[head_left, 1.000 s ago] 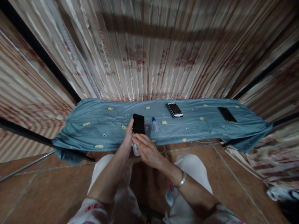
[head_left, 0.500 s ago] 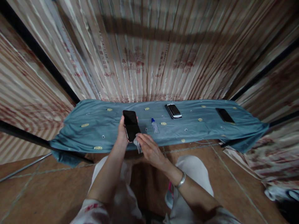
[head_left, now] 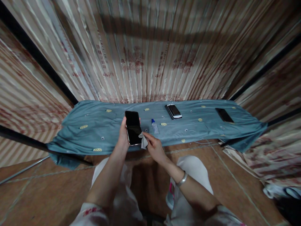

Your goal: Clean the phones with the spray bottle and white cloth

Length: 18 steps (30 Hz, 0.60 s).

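Head view: I see my left hand (head_left: 123,135) wrapped around a black phone (head_left: 133,127). The phone is flat and shiny, shaped like a long box with round corners. Its dark glass side faces up at me. My fingers curl around its left edge and hold it just above the near edge of the counter (head_left: 77,125).

My right hand (head_left: 154,146) pinches a small gray cloth (head_left: 143,140). The cloth looks soft and crumpled. It touches the lower right corner of the phone.

The counter is long and covered with a blue-green sheet. The sheet is wrinkly and has little yellow ovals and tiny white squares on it.

Just to the right of the phone a small clear bottle (head_left: 155,126) with a blue cap lies on the sheet. Farther right lies a second phone (head_left: 173,111) with a white rim and dark glass. Far to the right lies a third phone (head_left: 224,115), flat and all dark.

On my right wrist is a shiny metal bracelet (head_left: 182,180). Behind the counter hangs a curtain (head_left: 145,53) with many folds, in tan and white stripes with red marks. The floor (head_left: 47,185) is made of smooth brown tiles.
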{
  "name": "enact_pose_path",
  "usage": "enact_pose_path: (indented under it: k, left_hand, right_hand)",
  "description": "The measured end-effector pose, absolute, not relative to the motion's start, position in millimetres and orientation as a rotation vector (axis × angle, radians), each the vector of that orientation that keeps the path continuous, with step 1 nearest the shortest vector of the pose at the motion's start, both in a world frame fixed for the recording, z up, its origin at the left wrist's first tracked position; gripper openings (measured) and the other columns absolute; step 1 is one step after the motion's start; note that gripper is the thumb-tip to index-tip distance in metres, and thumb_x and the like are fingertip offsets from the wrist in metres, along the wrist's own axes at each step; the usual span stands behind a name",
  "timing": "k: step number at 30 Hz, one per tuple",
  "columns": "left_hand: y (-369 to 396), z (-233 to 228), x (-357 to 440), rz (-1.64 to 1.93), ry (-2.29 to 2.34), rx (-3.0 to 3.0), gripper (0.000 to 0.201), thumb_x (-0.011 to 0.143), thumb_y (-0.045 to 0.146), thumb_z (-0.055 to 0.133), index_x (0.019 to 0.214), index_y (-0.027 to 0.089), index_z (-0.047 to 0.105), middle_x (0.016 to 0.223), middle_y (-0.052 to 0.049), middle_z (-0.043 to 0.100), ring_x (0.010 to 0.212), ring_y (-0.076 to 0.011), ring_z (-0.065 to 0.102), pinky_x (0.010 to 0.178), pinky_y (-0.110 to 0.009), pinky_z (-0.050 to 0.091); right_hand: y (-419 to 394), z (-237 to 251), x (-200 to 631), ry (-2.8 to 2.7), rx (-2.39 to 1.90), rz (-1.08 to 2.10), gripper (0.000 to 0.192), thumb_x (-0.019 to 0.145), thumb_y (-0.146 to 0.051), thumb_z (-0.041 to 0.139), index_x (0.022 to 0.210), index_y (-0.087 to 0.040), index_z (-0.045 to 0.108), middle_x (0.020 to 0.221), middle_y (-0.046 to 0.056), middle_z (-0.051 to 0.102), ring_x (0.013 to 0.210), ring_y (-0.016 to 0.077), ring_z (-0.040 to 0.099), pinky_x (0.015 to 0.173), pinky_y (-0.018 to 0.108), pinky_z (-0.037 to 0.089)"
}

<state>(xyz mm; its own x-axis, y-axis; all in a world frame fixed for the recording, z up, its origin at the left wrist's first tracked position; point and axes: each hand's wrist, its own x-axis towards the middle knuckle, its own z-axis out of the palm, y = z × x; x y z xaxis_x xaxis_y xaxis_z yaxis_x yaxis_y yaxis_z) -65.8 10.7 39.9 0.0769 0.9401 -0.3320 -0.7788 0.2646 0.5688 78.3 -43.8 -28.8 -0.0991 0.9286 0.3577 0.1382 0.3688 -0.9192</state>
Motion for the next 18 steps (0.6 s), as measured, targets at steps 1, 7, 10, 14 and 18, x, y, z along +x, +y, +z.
enact_pose_path:
  k: [1, 7, 10, 14, 18]
  left_hand:
    - [10, 40, -64, 1.301, 0.735, 0.269, 0.056, 0.099, 0.05, 0.041, 0.124, 0.007, 0.066, 0.079, -0.01, 0.076, 0.058, -0.0181, 0.07, 0.05, -0.026, 0.054]
    - [8, 39, -59, 1.276, 0.731, 0.273, 0.056, 0.097, 0.052, 0.044, 0.122, 0.008, 0.068, 0.08, -0.01, 0.077, 0.058, -0.0177, 0.07, 0.054, -0.027, 0.056]
    - [7, 37, -57, 1.248, 0.728, 0.282, 0.056, 0.096, 0.053, 0.046, 0.122, 0.008, 0.068, 0.085, -0.011, 0.078, 0.063, -0.0185, 0.071, 0.059, -0.027, 0.058]
    - [5, 34, -54, 1.179, 0.757, 0.3, 0.058, 0.095, 0.056, 0.044, 0.115, 0.009, 0.072, 0.076, -0.01, 0.076, 0.057, -0.019, 0.069, 0.057, -0.029, 0.058]
    - [2, 34, -50, 1.082, 0.855, 0.264, 0.06, 0.095, 0.061, 0.042, 0.095, 0.01, 0.074, 0.061, -0.009, 0.071, 0.048, -0.0211, 0.065, 0.051, -0.032, 0.056]
  right_hand:
    - [-42, -30, 78, -1.461, -1.014, 0.978, 0.035, 0.091, -0.027, 0.057, 0.122, -0.023, 0.073, 0.124, 0.007, 0.074, 0.116, 0.0217, 0.069, 0.106, 0.041, 0.052]
    - [-35, -19, 73, -1.001, -0.94, 1.427, 0.028, 0.074, -0.041, 0.076, 0.094, -0.022, 0.079, 0.087, 0.0, 0.078, 0.084, 0.0166, 0.071, 0.084, 0.03, 0.057]
    - [-34, -12, 75, -0.889, -0.883, 1.543, 0.02, 0.068, -0.037, 0.081, 0.079, -0.021, 0.077, 0.07, -0.002, 0.072, 0.068, 0.0116, 0.064, 0.067, 0.022, 0.052]
    - [-31, -10, 79, -0.828, -0.883, 1.567, 0.018, 0.063, -0.032, 0.083, 0.074, -0.02, 0.075, 0.065, -0.002, 0.07, 0.058, 0.0099, 0.058, 0.054, 0.021, 0.046]
    - [-24, -17, 82, -0.795, -0.913, 1.497, 0.02, 0.069, -0.035, 0.081, 0.078, -0.019, 0.073, 0.06, -0.003, 0.068, 0.053, 0.0106, 0.058, 0.05, 0.022, 0.046]
